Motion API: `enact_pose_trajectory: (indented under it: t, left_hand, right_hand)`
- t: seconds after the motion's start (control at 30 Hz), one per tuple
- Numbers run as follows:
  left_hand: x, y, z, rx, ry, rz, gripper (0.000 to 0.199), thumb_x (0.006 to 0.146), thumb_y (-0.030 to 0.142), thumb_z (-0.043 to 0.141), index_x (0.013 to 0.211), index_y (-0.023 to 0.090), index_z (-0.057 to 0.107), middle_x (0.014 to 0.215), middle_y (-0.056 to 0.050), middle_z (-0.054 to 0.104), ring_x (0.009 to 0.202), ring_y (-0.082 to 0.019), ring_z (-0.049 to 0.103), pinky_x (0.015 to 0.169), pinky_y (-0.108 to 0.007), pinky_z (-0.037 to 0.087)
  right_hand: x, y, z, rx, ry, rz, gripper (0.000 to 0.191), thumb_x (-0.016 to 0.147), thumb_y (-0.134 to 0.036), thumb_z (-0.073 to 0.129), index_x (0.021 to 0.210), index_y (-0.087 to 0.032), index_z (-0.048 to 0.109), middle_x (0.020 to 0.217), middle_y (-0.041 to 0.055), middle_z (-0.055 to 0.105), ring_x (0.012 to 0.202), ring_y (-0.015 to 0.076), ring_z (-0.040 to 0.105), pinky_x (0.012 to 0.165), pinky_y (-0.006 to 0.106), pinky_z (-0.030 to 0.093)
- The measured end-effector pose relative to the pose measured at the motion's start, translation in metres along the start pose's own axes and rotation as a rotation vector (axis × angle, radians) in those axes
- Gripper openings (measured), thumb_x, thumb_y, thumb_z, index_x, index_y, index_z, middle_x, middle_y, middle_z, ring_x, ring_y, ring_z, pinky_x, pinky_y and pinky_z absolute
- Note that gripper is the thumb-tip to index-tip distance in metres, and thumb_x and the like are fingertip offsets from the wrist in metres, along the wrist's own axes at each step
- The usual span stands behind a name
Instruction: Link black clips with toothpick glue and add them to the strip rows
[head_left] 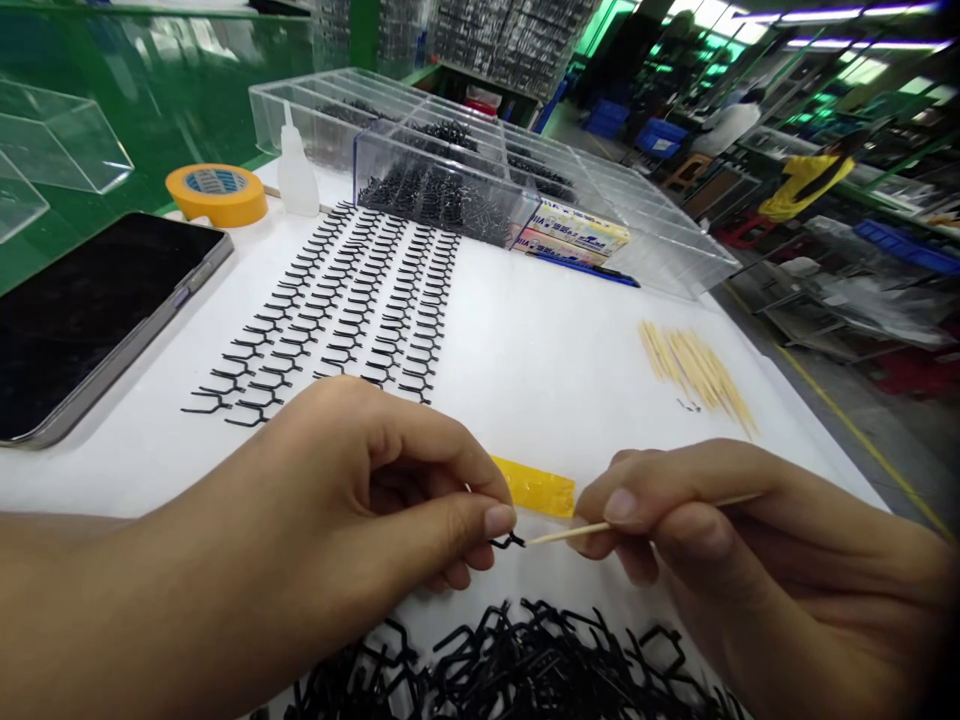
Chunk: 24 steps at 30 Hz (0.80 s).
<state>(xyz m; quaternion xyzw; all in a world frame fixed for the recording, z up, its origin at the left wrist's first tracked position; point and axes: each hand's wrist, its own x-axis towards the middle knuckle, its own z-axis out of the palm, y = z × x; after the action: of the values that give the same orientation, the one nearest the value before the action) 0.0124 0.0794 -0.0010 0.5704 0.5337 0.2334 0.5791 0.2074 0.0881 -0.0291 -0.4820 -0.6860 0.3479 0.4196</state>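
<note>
Between thumb and fingers, my left hand (390, 500) pinches a small black forked part (510, 541), whose tip pokes out to the right. My right hand (675, 520) grips a wooden toothpick (566, 533); its point is right at the tip of the forked part, and I cannot tell if they touch. Just behind the fingers a strip of yellow tape (536, 488) is stuck to the white table. A loose heap of similar black parts (517, 665) lies in front of both hands. Beyond my left hand, more black forked parts (352, 310) are laid out in several rows.
A phone (97, 310), a roll of orange tape (217, 195) and a white squeeze bottle (297, 170) stand at the left. Clear divided boxes (450, 190) with black parts line the back, beside small cartons (574, 235) and a blue pen (585, 270). Toothpicks (697, 370) lie at right.
</note>
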Motion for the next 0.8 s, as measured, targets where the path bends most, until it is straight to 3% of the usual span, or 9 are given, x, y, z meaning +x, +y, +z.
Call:
enact_pose_trajectory:
  t: [0.3,0.47,0.6,0.8]
  left_hand:
    - [0.0,0.001,-0.001,0.022,0.004,-0.012,0.015,0.082,0.02,0.059,0.072,0.016,0.069,0.058,0.005,0.062,0.054,-0.001,0.055,0.049,-0.001,0.039]
    - [0.005,-0.008,-0.001,-0.011,-0.013,0.119,0.015,0.08,0.019,0.058,0.072,0.016,0.07,0.057,0.004,0.063,0.051,-0.002,0.056,0.047,0.0,0.04]
    - [0.009,-0.017,-0.001,-0.079,-0.015,0.24,0.014,0.078,0.017,0.058,0.07,0.015,0.07,0.053,0.003,0.064,0.046,-0.003,0.058,0.043,-0.001,0.04]
    - [0.01,-0.02,0.0,-0.064,-0.022,0.264,0.014,0.078,0.017,0.059,0.07,0.016,0.07,0.053,0.003,0.065,0.047,-0.003,0.059,0.042,0.0,0.04]
  right_hand:
    - [0.003,-0.006,0.004,0.009,0.01,0.005,0.025,0.073,-0.048,0.069,0.07,-0.024,0.069,0.057,0.004,0.061,0.051,0.021,0.06,0.037,0.027,0.046]
    - [-0.004,-0.005,0.0,0.04,-0.046,-0.061,0.015,0.085,-0.037,0.062,0.072,-0.03,0.068,0.06,-0.0028,0.063,0.051,0.012,0.057,0.041,0.019,0.043]
    - [-0.004,-0.004,0.0,0.016,-0.073,-0.06,0.015,0.086,-0.037,0.061,0.074,-0.031,0.067,0.063,-0.0043,0.064,0.051,0.0113,0.057,0.042,0.018,0.043]
    - [-0.002,-0.004,-0.001,0.012,-0.087,-0.087,0.015,0.088,-0.038,0.059,0.077,-0.03,0.066,0.063,-0.0049,0.064,0.052,0.0102,0.058,0.042,0.017,0.043]
